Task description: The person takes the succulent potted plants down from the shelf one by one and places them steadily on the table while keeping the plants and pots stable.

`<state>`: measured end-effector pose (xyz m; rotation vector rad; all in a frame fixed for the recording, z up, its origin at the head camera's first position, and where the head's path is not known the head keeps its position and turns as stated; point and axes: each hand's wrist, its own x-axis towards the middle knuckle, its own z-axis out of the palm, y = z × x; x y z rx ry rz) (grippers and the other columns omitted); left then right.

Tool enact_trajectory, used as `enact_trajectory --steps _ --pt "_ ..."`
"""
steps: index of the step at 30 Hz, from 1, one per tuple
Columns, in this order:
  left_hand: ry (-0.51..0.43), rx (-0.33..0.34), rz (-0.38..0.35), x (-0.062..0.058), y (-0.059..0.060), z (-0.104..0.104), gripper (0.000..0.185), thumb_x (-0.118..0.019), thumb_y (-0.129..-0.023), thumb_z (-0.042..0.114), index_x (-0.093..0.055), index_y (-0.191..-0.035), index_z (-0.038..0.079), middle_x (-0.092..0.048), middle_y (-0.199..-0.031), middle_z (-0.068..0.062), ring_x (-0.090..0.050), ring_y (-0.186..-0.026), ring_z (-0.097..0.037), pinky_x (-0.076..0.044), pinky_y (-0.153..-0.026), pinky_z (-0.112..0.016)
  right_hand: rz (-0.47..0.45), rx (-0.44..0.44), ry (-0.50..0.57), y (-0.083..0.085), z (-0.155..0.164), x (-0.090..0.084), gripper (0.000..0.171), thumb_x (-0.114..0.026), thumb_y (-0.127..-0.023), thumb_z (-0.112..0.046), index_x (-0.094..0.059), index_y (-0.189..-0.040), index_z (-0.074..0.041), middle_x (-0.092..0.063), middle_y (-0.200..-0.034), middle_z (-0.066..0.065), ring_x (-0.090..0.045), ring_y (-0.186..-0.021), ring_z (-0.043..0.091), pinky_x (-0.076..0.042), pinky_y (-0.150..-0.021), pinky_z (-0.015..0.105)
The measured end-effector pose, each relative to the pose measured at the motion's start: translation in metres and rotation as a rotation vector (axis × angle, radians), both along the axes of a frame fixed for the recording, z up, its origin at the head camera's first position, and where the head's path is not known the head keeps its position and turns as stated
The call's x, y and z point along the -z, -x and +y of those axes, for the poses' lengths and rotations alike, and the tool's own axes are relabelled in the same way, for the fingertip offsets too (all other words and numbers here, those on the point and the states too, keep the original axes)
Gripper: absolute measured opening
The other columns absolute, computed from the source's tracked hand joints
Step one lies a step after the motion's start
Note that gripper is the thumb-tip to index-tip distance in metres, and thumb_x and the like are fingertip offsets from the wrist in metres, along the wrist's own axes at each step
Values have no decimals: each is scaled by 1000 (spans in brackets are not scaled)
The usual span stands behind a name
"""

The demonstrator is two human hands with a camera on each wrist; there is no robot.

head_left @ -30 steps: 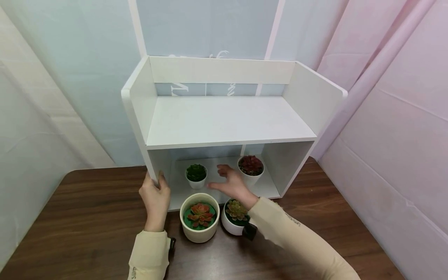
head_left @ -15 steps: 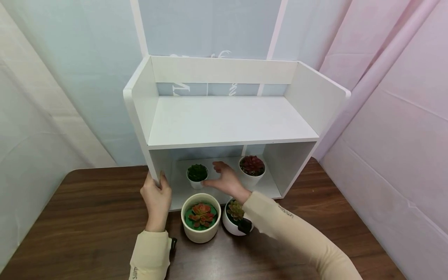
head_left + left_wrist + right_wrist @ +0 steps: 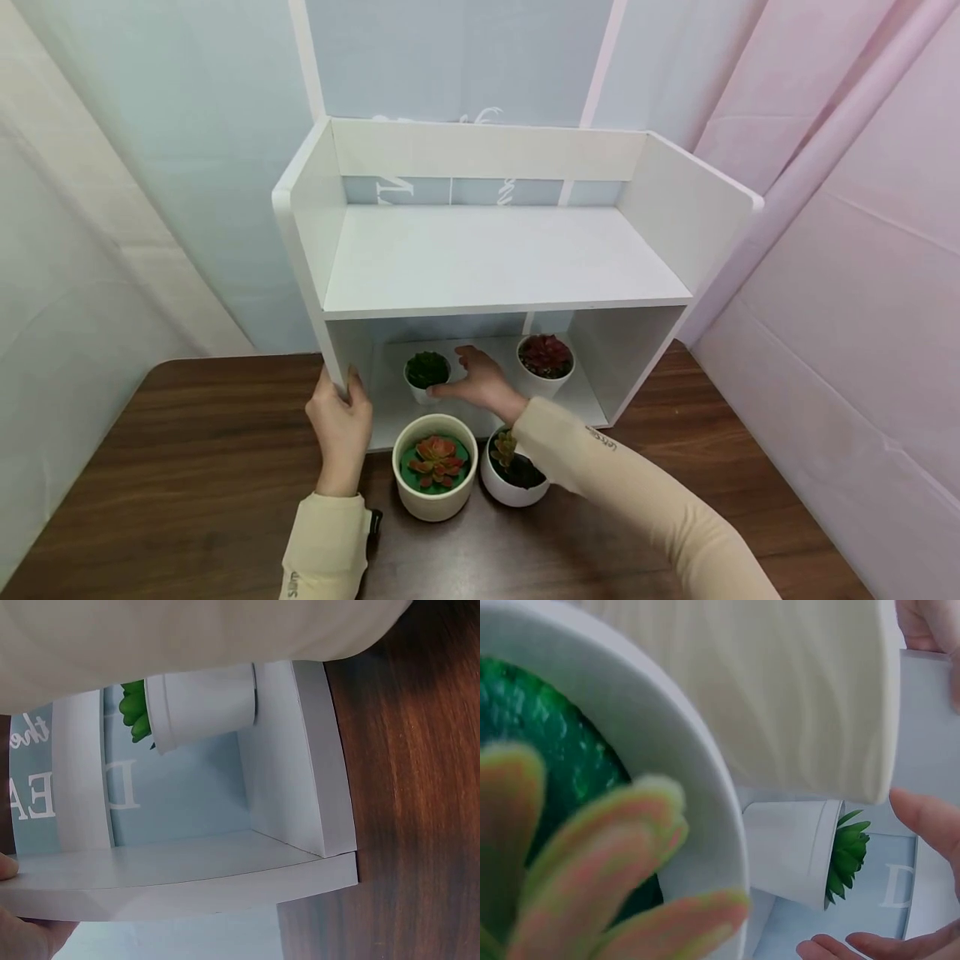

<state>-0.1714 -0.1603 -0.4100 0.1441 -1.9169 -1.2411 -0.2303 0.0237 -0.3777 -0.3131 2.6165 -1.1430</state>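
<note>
My left hand (image 3: 341, 423) grips the front edge of the left side panel (image 3: 187, 896) of a white two-tier shelf (image 3: 502, 258), thumb on the inner side. On the lower tier stands a small white pot with a green succulent (image 3: 427, 370), upright. My right hand (image 3: 482, 385) reaches in beside it, thumb in front of the pot and fingers to its right. In the right wrist view the thumb (image 3: 930, 825) and fingers are spread apart on either side of that pot (image 3: 791, 844); contact cannot be made out.
A white pot with a dark red succulent (image 3: 546, 357) stands at the lower tier's right. Before the shelf, on the brown wooden table (image 3: 202, 467), are a cream pot (image 3: 433, 504) with an orange-red succulent and a white pot (image 3: 517, 495), partly under the right sleeve.
My right hand has moved left to the small green succulent's pot, its thumb coming across the pot's front. My left hand keeps its grip on the side panel. The view shifts slightly.
</note>
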Motion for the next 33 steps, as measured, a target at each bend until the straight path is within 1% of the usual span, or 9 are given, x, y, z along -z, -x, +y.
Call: enact_trajectory --steps 7,11,16,22,28,33 --pt "-4 1 -11 -1 0 0 23 -55 -92 -1 -62 -113 -9 -67 -103 -31 -66 -89 -46 -51 -68 -59 -25 -23 -19 7 -2 2 92 -79 -75 -33 -31 -147 0 -43 -143 23 -45 -129 36 -44 -98 48" --pt "-10 -2 -18 0 0 1 23 -55 -92 -1 -61 -113 -9 -67 -103 -31 -66 -90 -45 -51 -69 -59 -46 -16 -35 10 -6 3 95 -82 -73 -32 -30 -148 -1 -44 -143 23 -46 -129 35 -44 -98 48" --pt "-5 -2 -10 1 1 0 24 -55 -92 -1 -61 -113 -9 -67 -104 -31 -66 -91 -45 -51 -70 -59 -69 -2 -37 12 -10 3 97 -83 -72 -31 -29 -149 -5 -44 -143 21 -45 -130 34 -43 -100 47" --pt "-5 6 -15 1 0 0 25 -55 -93 0 -61 -115 -9 -66 -105 -32 -65 -92 -46 -51 -70 -59 -67 -5 -70 14 -14 7 96 -83 -73 -30 -30 -149 -6 -44 -143 20 -45 -129 34 -43 -100 47" --pt "-10 14 -14 2 1 0 26 -54 -93 -1 -60 -117 -10 -65 -107 -32 -65 -94 -46 -51 -71 -60 -75 -2 -69 16 -17 7 97 -82 -73 -31 -27 -150 -7 -39 -147 19 -42 -132 35 -40 -103 48" --pt "7 14 -10 1 1 -1 26 -54 -93 -1 -59 -117 -10 -65 -106 -32 -66 -89 -47 -52 -68 -59 -78 -10 -73 16 -20 7 97 -82 -75 -29 -26 -151 -6 -34 -152 18 -36 -137 36 -38 -105 50"
